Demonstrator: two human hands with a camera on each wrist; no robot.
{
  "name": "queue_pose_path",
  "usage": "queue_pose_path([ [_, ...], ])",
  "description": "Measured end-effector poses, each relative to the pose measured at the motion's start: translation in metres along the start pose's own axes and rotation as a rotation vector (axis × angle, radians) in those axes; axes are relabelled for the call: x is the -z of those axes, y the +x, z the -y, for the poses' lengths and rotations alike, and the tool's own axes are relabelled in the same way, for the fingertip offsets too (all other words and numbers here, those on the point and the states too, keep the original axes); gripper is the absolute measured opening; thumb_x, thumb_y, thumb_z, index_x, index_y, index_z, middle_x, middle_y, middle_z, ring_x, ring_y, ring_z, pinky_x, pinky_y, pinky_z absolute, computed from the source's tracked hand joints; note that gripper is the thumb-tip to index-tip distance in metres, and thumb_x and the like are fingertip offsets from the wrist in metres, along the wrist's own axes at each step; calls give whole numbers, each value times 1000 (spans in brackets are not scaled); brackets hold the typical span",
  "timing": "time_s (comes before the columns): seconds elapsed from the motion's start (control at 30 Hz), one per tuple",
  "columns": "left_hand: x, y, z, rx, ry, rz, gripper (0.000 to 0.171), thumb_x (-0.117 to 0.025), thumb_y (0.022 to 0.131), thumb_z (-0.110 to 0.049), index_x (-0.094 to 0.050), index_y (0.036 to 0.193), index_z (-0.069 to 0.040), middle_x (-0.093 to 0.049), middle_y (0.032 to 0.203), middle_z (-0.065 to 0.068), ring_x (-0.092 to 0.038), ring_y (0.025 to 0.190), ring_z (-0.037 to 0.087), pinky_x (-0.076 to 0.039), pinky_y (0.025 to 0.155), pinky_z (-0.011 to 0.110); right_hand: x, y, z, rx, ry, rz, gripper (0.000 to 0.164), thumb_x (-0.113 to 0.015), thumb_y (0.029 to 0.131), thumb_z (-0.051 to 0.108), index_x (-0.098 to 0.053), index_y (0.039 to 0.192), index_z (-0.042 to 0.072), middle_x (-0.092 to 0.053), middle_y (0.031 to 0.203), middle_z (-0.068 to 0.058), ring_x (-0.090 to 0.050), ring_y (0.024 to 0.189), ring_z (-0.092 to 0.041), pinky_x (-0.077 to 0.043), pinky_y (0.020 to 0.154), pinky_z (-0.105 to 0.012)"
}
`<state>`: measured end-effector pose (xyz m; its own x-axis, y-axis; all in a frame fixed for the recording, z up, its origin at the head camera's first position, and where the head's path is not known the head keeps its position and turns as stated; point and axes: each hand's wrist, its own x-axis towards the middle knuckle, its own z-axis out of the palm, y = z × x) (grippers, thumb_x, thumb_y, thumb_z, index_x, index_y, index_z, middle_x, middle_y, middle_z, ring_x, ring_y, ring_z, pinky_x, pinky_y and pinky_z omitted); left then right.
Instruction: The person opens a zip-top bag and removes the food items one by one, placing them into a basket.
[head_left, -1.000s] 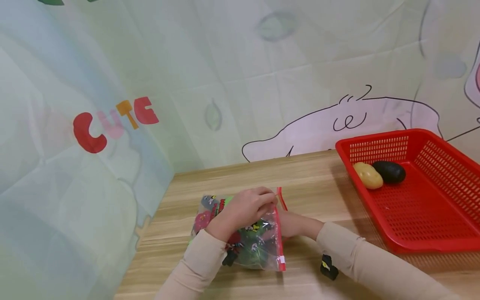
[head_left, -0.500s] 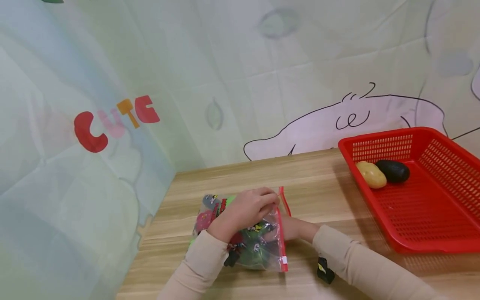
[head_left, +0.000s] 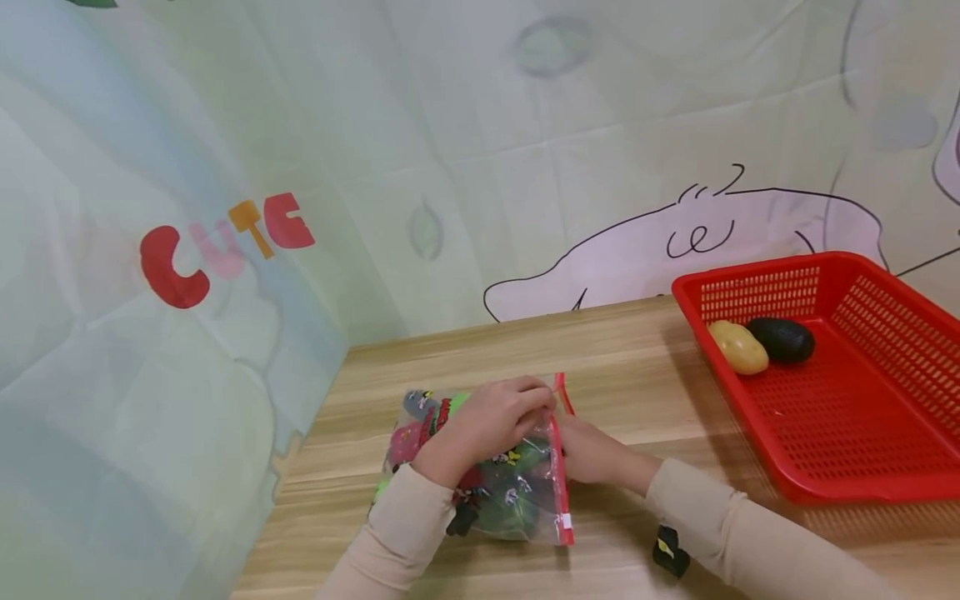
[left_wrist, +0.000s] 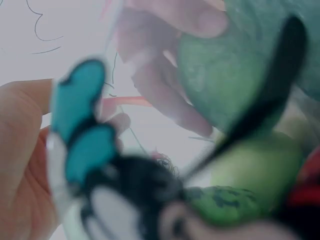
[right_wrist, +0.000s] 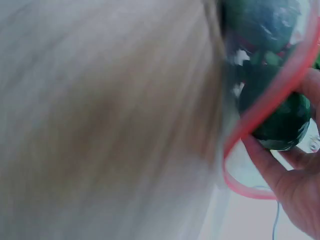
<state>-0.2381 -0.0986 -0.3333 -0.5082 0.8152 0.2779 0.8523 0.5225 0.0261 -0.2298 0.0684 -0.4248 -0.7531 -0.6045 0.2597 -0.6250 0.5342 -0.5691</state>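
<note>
Red basket (head_left: 877, 490), head view: right end cut off. Right hand (head_left: 596, 450), same view: fingertips obscured by zip bag (head_left: 510, 510). Green round item (right_wrist: 285, 125), right wrist view: partly covered.

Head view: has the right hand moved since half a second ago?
Yes: judged against the red basket, the right hand has shifted right, toward it, further out of the bag.

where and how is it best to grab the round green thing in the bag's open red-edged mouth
Grip the round green thing by its sides, reaching in from the right, where the mouth of the bag faces. Its surface is curved and no handle shows, so thumb and fingers on opposite sides would probably hold best, much as the right hand does now.
</note>
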Motion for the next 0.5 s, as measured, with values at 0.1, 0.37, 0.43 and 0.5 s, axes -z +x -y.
queue_pose_path([
  [0.1,0,-1,0,14,-9,6,15,-61,88,-18,-65,103,-19,-64,107,-2,-62,93,12,-52,87,26,8,-3,3,-38,-21,1,47,-69,81,24,-57,123,7,-39,141,-15,-45,124,-28,-40,102,-45],
  [0.37,0,-3,1,27,-7,14,13,-61,88,-20,-65,101,-20,-64,106,-2,-62,92,11,-52,86,26,23,-13,12,-70,-77,25,51,-71,78,28,-58,122,6,-49,128,-15,-51,112,-28,-45,95,-44],
  [0.43,1,-2,1,22,-9,6,13,-61,88,-19,-65,101,-19,-64,106,-2,-62,91,11,-52,85,25,31,-17,15,-105,-83,45,54,-70,78,26,-55,126,8,-50,123,-14,-52,105,-25,-48,90,-42],
  [0.5,1,-3,1,15,-7,-5,13,-61,89,-19,-64,101,-18,-64,105,-2,-62,90,10,-52,85,25,39,-20,19,-131,-98,63,57,-69,78,23,-51,131,11,-49,119,-13,-51,98,-23,-49,84,-37],
])
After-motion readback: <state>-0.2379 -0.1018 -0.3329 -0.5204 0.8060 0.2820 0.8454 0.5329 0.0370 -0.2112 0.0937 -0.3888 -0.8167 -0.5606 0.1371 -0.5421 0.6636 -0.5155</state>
